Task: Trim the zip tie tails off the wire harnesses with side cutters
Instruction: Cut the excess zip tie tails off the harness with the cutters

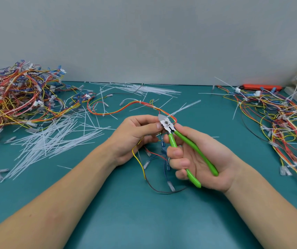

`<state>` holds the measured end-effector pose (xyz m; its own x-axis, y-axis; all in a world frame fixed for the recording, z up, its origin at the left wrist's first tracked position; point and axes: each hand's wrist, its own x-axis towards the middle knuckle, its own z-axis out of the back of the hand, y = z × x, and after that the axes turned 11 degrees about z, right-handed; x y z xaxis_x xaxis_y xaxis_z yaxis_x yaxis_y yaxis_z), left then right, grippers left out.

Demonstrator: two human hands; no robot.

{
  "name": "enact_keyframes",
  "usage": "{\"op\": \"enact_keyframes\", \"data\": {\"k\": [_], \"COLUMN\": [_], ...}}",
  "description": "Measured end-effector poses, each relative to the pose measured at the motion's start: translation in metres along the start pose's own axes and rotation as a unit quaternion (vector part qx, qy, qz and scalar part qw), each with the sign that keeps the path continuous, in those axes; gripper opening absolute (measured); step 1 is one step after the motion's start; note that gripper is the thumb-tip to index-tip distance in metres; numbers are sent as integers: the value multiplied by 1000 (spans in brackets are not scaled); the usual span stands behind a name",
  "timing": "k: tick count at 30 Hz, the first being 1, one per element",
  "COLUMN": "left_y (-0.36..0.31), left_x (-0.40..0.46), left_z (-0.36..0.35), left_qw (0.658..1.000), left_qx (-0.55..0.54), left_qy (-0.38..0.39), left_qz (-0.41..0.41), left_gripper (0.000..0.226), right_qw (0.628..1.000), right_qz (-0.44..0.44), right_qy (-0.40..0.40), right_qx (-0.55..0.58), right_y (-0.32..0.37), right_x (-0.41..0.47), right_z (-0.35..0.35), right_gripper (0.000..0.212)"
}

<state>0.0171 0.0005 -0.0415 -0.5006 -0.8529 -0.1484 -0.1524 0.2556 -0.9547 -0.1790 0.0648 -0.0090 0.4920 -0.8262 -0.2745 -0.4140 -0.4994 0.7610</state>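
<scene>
My right hand (198,159) grips the green-handled side cutters (183,142), fingers curled round the handles. The steel jaws (164,121) sit at a zip tie on a red, orange and yellow wire harness (126,106). A blurred white zip tie tail (185,106) sticks up and to the right from the jaws. My left hand (135,133) pinches the harness just left of the jaws, thumb and fingers closed on the wires. Loose harness ends with yellow, blue and black wires (144,169) hang below both hands onto the green mat.
A big tangle of harnesses (18,97) lies at the far left. Another heap of harnesses (278,123) with long tails lies on the right. Cut white tails (54,139) litter the mat left of centre and along the back (138,88). An orange tool (261,87) lies back right.
</scene>
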Motion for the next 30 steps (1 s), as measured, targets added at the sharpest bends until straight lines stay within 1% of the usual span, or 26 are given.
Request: {"op": "enact_keyframes", "data": {"k": [10, 21, 26, 30], "left_y": [-1, -2, -1, -1], "left_x": [0, -1, 0, 1], "left_z": [-1, 0, 0, 0], "left_qw": [1000, 1000, 1000, 1000], "left_qx": [1, -11, -4, 1], "left_qy": [5, 17, 13, 1], "left_qz": [2, -1, 3, 7], "left_gripper": [18, 17, 20, 22], "right_qw": [1000, 1000, 1000, 1000], "right_qz": [11, 8, 7, 8], "right_qy": [3, 24, 14, -5], "right_qx": [-9, 13, 0, -14], "right_y": [-1, -2, -1, -1], "right_x": [-1, 0, 0, -1], "right_z": [-3, -1, -2, -4], "right_gripper": [36, 42, 41, 37]}}
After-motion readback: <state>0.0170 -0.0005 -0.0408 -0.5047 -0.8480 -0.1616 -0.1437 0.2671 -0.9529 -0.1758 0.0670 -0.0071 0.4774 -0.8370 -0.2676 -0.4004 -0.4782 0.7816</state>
